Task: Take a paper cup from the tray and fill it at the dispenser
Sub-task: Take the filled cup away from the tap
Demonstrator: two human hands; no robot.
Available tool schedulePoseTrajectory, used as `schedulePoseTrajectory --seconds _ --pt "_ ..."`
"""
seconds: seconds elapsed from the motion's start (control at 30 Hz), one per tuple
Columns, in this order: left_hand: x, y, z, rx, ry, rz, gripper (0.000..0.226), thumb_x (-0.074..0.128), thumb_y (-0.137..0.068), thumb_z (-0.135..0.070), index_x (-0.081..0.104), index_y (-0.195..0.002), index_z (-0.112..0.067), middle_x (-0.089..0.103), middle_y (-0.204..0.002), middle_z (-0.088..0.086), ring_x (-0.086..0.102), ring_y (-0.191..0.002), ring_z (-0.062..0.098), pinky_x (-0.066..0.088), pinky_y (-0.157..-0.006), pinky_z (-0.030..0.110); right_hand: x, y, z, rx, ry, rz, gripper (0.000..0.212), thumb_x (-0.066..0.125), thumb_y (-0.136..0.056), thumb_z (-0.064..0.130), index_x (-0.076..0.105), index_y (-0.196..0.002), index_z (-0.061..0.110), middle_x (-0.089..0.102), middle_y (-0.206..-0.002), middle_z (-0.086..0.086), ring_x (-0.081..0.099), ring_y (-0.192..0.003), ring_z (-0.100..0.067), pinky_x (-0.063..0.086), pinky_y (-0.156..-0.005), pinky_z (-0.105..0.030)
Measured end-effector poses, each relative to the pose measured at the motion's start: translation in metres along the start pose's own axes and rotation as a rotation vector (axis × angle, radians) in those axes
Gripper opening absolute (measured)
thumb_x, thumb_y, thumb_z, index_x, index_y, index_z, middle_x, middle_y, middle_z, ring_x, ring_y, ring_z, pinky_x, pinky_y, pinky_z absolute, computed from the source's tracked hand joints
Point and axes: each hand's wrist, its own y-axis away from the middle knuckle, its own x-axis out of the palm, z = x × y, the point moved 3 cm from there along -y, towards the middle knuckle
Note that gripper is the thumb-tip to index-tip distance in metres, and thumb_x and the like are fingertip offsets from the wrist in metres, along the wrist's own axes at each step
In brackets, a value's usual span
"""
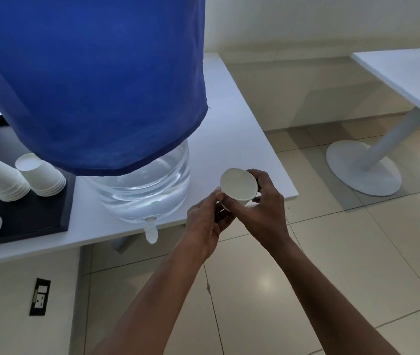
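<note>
White counter (239,139) carries clear water dispenser (150,185) under blue cloth cover (88,80), black tray (37,213) of stacked cups; beige tiled floor (306,252); both hands, left (205,224) and right (262,208), grip white paper cup (238,187) right of white tap (151,231)

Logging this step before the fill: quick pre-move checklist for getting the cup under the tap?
1. Cup in hand: ok, held by both the left hand and right hand.
2. Cup empty: ok, the inside looks dry.
3. Cup under tap: not ok, it sits off to the tap's right.
4. Cup upright: not ok, mouth tilts toward the camera.
5. Water in bottle: ok.
6. Tap closed: cannot tell.
</note>
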Motion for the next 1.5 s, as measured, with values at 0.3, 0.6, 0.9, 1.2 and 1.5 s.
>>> schedulePoseTrajectory --seconds 0.3,0.6,0.9,1.2,1.5 --pt "0.000 -0.042 0.011 -0.056 -0.019 -0.030 0.025 0.067 -0.099 -0.017 0.073 -0.110 0.005 0.080 -0.105 0.023 0.079 -0.096 0.030 0.066 -0.079 0.033 0.014 -0.019 -0.035 0.069 0.002 -0.055 0.058 0.094 -0.075 0.033 0.062 -0.122 0.019 0.064 -0.103 0.027 0.062 -0.097 0.014 0.055 -0.078 -0.014" --pt "-0.011 -0.076 0.005 0.007 -0.217 -0.130 0.044 0.057 -0.103 -0.042 0.070 -0.115 -0.001 0.076 -0.112 0.015 0.075 -0.105 0.024 0.061 -0.095 0.038 0.025 -0.039 -0.059 0.131 0.042 -0.140 0.060 0.095 -0.073 0.034 0.062 -0.118 0.011 0.062 -0.094 0.021 0.061 -0.087 0.016 0.042 -0.072 -0.001" --pt "-0.002 -0.088 0.005 0.011 -0.234 -0.062 0.067 0.042 -0.103 -0.062 0.070 -0.125 -0.005 0.076 -0.123 0.011 0.072 -0.115 0.022 0.059 -0.097 0.036 0.040 -0.052 -0.073 0.201 0.063 -0.146 0.061 0.094 -0.075 0.027 0.061 -0.123 0.010 0.066 -0.100 0.007 0.064 -0.092 -0.013 0.043 -0.070 0.001" --pt "0.003 -0.096 0.012 -0.003 -0.285 -0.053 0.072 0.039 -0.101 -0.068 0.069 -0.125 -0.007 0.073 -0.129 0.013 0.070 -0.121 0.027 0.053 -0.109 0.047 0.045 -0.053 -0.086 0.260 0.068 -0.130 0.064 0.094 -0.075 0.025 0.059 -0.127 0.009 0.066 -0.104 0.005 0.064 -0.095 -0.015 0.043 -0.068 0.002" --pt "0.002 -0.098 0.014 -0.010 -0.242 -0.081 0.073 0.041 -0.101 -0.066 0.065 -0.132 -0.005 0.075 -0.123 0.013 0.074 -0.111 0.023 0.061 -0.094 0.037 0.044 -0.045 -0.095 0.245 0.074 -0.085 0.065 0.091 -0.079 0.026 0.056 -0.132 0.012 0.064 -0.111 0.010 0.063 -0.102 -0.012 0.043 -0.074 -0.003"
